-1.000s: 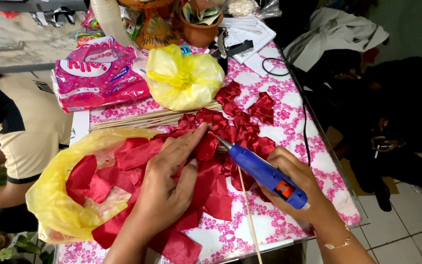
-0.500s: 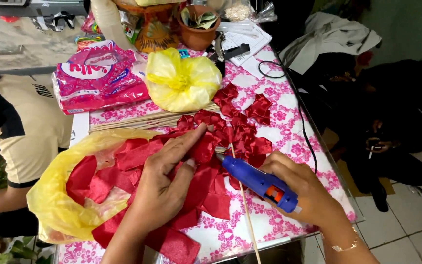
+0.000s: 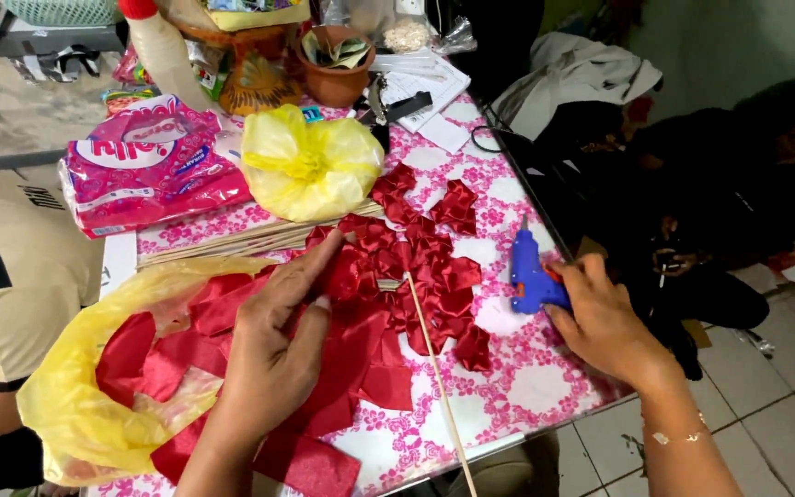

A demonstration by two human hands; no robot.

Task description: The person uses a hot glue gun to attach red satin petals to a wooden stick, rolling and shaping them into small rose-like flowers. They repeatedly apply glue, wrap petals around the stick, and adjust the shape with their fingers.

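The left hand [image 3: 273,354] lay flat and open, palm down, on a heap of red satin pieces [image 3: 361,368], fingers spread, index tip pressing near a folded red petal at the heap's upper edge. A thin wooden stick [image 3: 434,368] ran diagonally from beside that fingertip down toward the table's front edge, just right of the hand and apart from it. The right hand [image 3: 600,322] was closed round a blue glue gun [image 3: 531,276], which stood near the table's right edge w/ nozzle pointing up & away; gun well apart from the stick and red pieces. Whether its base touched the table couldn't be told.

More folded red petals [image 3: 434,248] clustered in the middle of the table [image 3: 526,387], which had a pink floral cover. Left of the hand, a yellow plastic bag [image 3: 75,396] lay open w/ red fabric spilling out. Behind: a knotted yellow bag [image 3: 310,166], a pink plastic packet [image 3: 144,166], a bundle of thin sticks [image 3: 232,241] lying flat btwn them and the red heap, a clay pot [image 3: 338,78] further back. Another person in a beige top [image 3: 20,276] sat at the left edge.
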